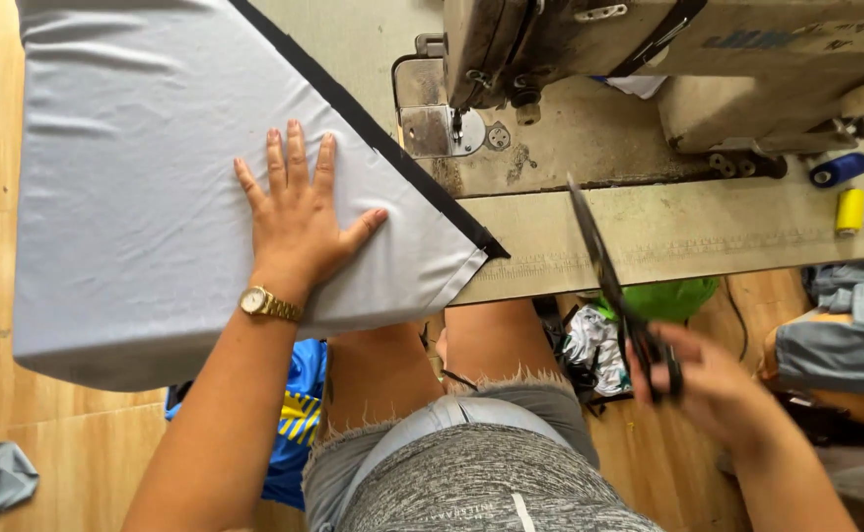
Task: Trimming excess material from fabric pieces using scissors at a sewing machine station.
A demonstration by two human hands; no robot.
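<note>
The left hand (pixel 297 219) lies flat, fingers spread, on the grey fabric panel (pixel 146 187) at the table's left, near its black-bound edge (pixel 373 133). The right hand (pixel 713 384) grips black scissors (pixel 609 276), fingers clenched through the handles, blades closed and pointing far. Keep the panel pressed taut and the blades clear of the sewing machine (pixel 649 49).

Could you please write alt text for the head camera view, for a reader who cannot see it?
A left hand lies flat on grey fabric beside a sewing machine, while the right hand holds black scissors, blades nearly closed.
</note>
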